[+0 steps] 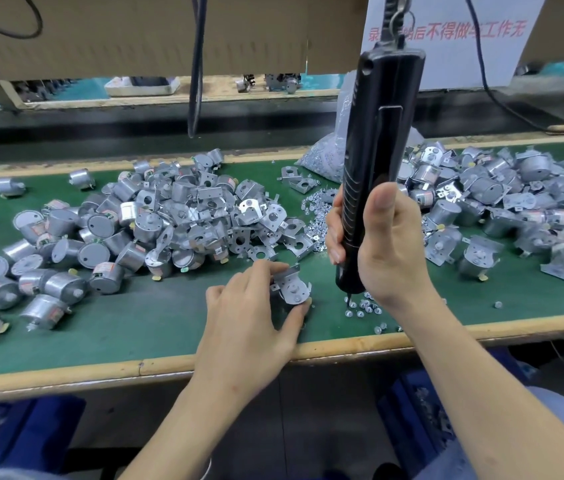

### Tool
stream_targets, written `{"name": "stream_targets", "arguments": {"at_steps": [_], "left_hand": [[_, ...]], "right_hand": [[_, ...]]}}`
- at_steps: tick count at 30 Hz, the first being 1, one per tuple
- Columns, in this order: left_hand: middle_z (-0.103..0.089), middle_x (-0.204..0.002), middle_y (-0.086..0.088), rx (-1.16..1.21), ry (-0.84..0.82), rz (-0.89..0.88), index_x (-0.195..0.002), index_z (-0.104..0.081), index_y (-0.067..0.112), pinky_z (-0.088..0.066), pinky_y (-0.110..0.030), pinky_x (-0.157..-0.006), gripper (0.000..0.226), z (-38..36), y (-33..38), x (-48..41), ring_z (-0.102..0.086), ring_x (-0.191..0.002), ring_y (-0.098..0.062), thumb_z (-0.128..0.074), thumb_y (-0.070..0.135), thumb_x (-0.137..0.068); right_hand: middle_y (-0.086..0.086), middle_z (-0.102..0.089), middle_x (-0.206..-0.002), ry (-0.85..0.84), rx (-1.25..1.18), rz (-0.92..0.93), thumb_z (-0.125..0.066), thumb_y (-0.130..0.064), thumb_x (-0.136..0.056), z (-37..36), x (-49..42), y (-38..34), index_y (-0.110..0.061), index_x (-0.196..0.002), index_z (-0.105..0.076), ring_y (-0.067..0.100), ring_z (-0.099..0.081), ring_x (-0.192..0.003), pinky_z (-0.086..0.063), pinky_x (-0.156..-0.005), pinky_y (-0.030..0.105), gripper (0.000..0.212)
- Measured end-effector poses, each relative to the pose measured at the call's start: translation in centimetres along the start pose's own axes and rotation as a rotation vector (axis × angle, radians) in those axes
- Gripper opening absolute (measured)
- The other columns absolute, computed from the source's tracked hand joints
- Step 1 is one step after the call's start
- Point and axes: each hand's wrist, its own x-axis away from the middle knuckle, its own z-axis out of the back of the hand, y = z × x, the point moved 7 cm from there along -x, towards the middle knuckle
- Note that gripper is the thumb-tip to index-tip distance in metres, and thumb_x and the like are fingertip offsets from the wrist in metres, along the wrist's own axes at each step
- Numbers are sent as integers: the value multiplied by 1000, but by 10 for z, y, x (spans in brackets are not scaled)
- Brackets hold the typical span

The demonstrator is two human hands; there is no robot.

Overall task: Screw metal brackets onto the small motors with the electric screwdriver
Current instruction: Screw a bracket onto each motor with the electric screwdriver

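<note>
My left hand (249, 317) holds a small motor with a metal bracket (291, 286) laid on top, resting on the green mat. My right hand (382, 247) grips the black electric screwdriver (376, 150), which hangs upright from a hook above. Its tip (350, 299) points down into a few loose screws (362, 308), just right of the held motor. A heap of bare motors and loose brackets (183, 216) lies at the left and centre. Motors with brackets (502, 206) are piled at the right.
More screws (315, 220) are scattered behind my right hand, and a clear bag of screws (325, 157) stands at the back. The bench's wooden front edge (135, 367) runs near me. Cables (197, 64) hang from above. Blue bins (24, 434) sit below the bench.
</note>
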Motion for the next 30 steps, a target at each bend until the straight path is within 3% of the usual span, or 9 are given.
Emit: {"name": "stream_targets", "arguments": {"at_steps": [8, 12, 19, 30], "left_hand": [[-59, -100, 23, 12, -3, 1, -112, -50, 32, -40, -40, -89, 41, 0, -1, 0, -56, -89, -3, -75, 42, -81], [-61, -105, 23, 16, -17, 0, -112, -49, 34, -38, -38, -90, 40, -1, -1, 0, -58, -95, -2, -74, 43, -82], [-61, -101, 23, 24, -8, 5, -110, -50, 33, -38, -38, -90, 40, 0, -1, 0, -56, -89, -1, -75, 42, -81], [-62, -99, 22, 30, -6, 15, -110, -51, 31, -42, -43, -90, 40, 1, 1, 0, -57, -86, -2, -76, 42, -80]], "right_hand": [[-5, -53, -56, 19, -1, 32, -53, -84, -75, -4, -3, -3, -7, -83, -50, 16, -48, -42, -41, -46, 28, 78], [-6, -52, -56, 4, -10, 36, -54, -84, -75, -6, -3, -5, 3, -82, -43, 16, -47, -42, -40, -46, 27, 88], [-6, -53, -56, 12, -19, 29, -54, -83, -75, -3, -2, -8, -7, -83, -50, 15, -46, -41, -39, -44, 27, 76], [-6, -54, -57, 7, -11, -7, -54, -84, -73, 0, -2, -6, -9, -82, -52, 15, -47, -41, -40, -45, 24, 75]]}}
